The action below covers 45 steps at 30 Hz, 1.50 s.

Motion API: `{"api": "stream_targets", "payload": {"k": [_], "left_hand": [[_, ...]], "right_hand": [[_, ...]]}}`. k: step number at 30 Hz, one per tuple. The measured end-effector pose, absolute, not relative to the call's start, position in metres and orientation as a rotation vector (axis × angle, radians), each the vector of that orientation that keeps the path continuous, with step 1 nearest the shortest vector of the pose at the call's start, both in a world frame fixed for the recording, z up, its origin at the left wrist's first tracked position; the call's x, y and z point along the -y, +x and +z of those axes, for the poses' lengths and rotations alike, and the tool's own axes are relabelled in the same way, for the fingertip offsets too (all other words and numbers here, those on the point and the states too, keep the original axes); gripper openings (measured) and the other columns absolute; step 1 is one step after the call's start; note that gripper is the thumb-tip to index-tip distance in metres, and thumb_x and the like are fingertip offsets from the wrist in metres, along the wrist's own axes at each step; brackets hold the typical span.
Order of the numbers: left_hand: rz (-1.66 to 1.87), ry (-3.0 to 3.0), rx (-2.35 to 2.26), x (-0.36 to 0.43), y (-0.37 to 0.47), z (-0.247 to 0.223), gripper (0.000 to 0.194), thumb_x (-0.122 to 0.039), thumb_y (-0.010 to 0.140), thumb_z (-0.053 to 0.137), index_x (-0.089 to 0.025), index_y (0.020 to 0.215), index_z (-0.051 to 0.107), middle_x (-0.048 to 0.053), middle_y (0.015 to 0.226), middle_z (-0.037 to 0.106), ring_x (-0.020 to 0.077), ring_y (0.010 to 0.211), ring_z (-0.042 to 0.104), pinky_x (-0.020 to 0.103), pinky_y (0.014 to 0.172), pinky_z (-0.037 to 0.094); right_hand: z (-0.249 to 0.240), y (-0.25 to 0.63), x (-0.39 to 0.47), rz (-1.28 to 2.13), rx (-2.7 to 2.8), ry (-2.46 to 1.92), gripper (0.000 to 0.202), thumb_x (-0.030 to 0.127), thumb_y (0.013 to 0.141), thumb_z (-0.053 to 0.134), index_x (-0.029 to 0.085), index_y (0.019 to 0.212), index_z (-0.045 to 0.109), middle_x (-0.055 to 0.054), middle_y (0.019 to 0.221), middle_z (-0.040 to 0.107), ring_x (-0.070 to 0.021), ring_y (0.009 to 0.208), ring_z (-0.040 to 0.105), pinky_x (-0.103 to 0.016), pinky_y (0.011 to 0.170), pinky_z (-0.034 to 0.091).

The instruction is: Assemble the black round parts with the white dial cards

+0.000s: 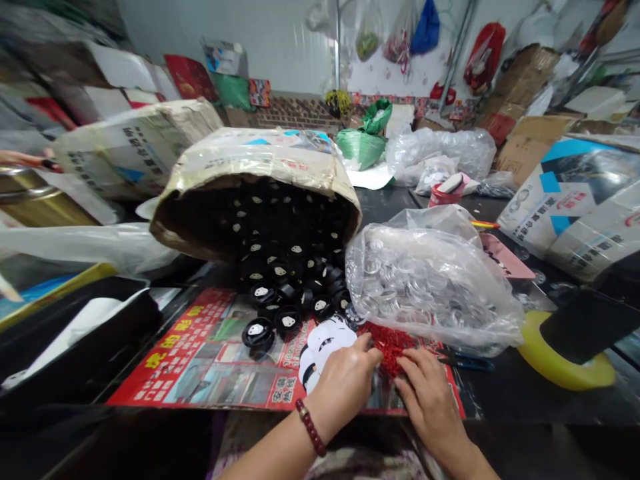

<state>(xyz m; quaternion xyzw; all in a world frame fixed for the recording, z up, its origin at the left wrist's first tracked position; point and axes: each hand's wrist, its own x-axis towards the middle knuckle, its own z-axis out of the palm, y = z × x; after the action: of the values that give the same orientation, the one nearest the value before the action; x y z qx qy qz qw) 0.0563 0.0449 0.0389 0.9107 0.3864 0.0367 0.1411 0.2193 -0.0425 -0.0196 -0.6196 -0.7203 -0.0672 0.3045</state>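
My left hand (347, 377), a beaded bracelet on its wrist, is curled with fingertips pinched together at the left edge of a pile of thin red pieces (390, 347). Whatever it holds is hidden. My right hand (430, 393) touches the pile's near right side, its thumb and fingers slightly apart. White printed discs (330, 337) lie overlapping beside my left hand, partly covered by it. Beyond them, several round black plastic cases (287, 319) spill from a tipped carton (260, 157). A clear plastic bag (435, 280) of transparent round pieces lies behind the red pile.
A red printed sheet (200, 373) covers the table under the work. At right are a yellow tape roll (565, 353), a blue-handled tool (470, 362) and a carton (585, 200). A black tray (90, 333) stands at left. Another person's arm (25, 159) shows at the far left.
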Motion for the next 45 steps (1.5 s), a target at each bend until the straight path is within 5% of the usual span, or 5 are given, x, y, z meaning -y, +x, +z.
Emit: {"api": "stream_targets", "payload": {"k": [14, 22, 33, 39, 45], "left_hand": [[0.746, 2.547, -1.179, -0.051, 0.002, 0.024, 0.029, -0.023, 0.089, 0.044, -0.023, 0.112, 0.062, 0.008, 0.116, 0.065, 0.0220, 0.104, 0.061, 0.037, 0.089, 0.051], [0.515, 2.626, -1.411, -0.040, -0.029, -0.012, 0.072, -0.048, 0.077, 0.059, -0.032, 0.141, 0.030, 0.010, 0.153, 0.024, 0.0387, 0.136, 0.024, 0.059, 0.104, 0.033], [0.593, 2.333, -1.473, -0.062, 0.041, -0.014, 0.073, -0.027, 0.073, 0.065, -0.022, 0.140, 0.034, 0.013, 0.153, 0.023, 0.0360, 0.139, 0.017, 0.057, 0.108, 0.027], [0.813, 2.196, -1.338, -0.080, 0.025, 0.008, 0.050, -0.034, 0.083, 0.054, -0.021, 0.131, 0.043, 0.011, 0.140, 0.044, 0.0247, 0.129, 0.041, 0.043, 0.105, 0.037], [0.647, 2.250, -1.558, -0.120, 0.032, 0.039, 0.035, -0.028, 0.086, 0.047, -0.017, 0.120, 0.051, 0.013, 0.103, 0.067, 0.0257, 0.089, 0.066, 0.036, 0.075, 0.051]], "right_hand": [[-0.002, 0.195, 0.008, -0.128, 2.049, -1.467, 0.029, 0.017, 0.089, 0.044, 0.020, 0.115, 0.058, -0.011, 0.112, 0.063, -0.0244, 0.104, 0.058, -0.041, 0.087, 0.052], [0.032, 0.156, -0.068, 0.040, 2.314, -1.854, 0.033, 0.004, 0.085, 0.044, 0.010, 0.115, 0.057, -0.018, 0.112, 0.063, -0.0279, 0.101, 0.059, -0.040, 0.081, 0.052], [0.025, 0.176, -0.083, 0.186, 2.219, -1.783, 0.025, 0.009, 0.083, 0.052, 0.019, 0.103, 0.062, -0.006, 0.098, 0.066, -0.0206, 0.095, 0.055, -0.030, 0.082, 0.046], [0.017, 0.184, -0.084, 0.261, 2.136, -1.739, 0.041, 0.008, 0.079, 0.054, 0.017, 0.119, 0.054, -0.007, 0.104, 0.064, -0.0223, 0.098, 0.052, -0.032, 0.084, 0.044], [0.023, 0.176, -0.076, 0.284, 2.104, -1.747, 0.040, 0.008, 0.075, 0.054, 0.022, 0.112, 0.058, -0.006, 0.095, 0.063, -0.0233, 0.094, 0.052, -0.036, 0.082, 0.044]]}}
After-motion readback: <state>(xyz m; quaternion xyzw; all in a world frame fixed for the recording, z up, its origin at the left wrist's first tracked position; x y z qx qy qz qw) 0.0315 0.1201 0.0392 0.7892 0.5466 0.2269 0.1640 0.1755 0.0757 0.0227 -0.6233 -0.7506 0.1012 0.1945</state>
